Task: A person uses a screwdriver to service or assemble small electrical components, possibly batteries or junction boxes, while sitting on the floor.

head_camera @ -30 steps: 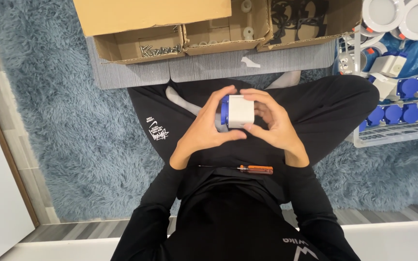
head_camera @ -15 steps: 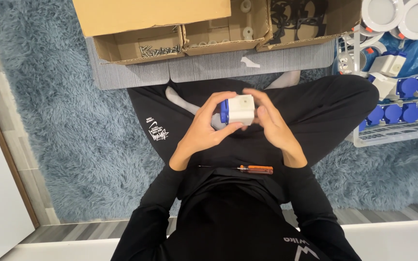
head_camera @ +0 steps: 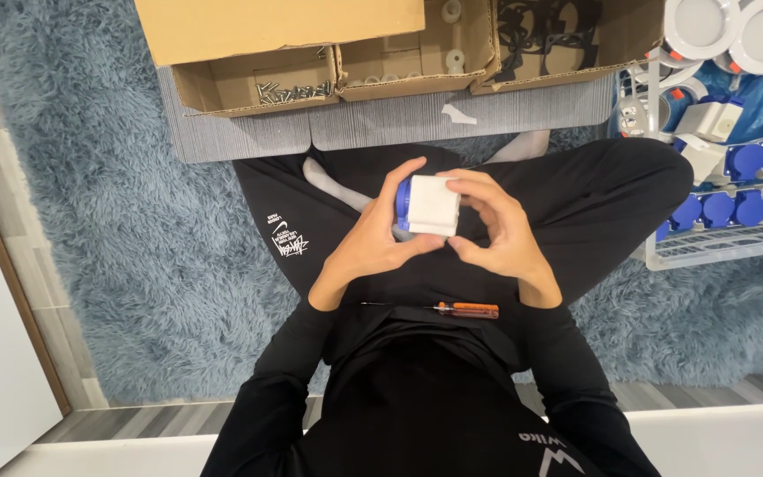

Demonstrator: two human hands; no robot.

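Two hands share one small white plastic box with a blue cap (head_camera: 428,204), held above the lap: left hand (head_camera: 373,240) closed on the blue-capped end, right hand (head_camera: 498,237) curled round the white end. Its long axis runs left-right between the grips. An orange-handled screwdriver (head_camera: 467,310) lies on the lap, nearer the right hand.

Single head cam, no second view, so no overlap. Looks steeply down over wearer's chest onto crossed legs. Near field: left hand (head_camera: 373,243) and right hand (head_camera: 496,234) at frame centre, close to lens. Far edge (top of frame): cardboard boxes (head_camera: 311,53). Right edge: white wire rack (head_camera: 717,247). Blue shag rug (head_camera: 134,221) fills left side.
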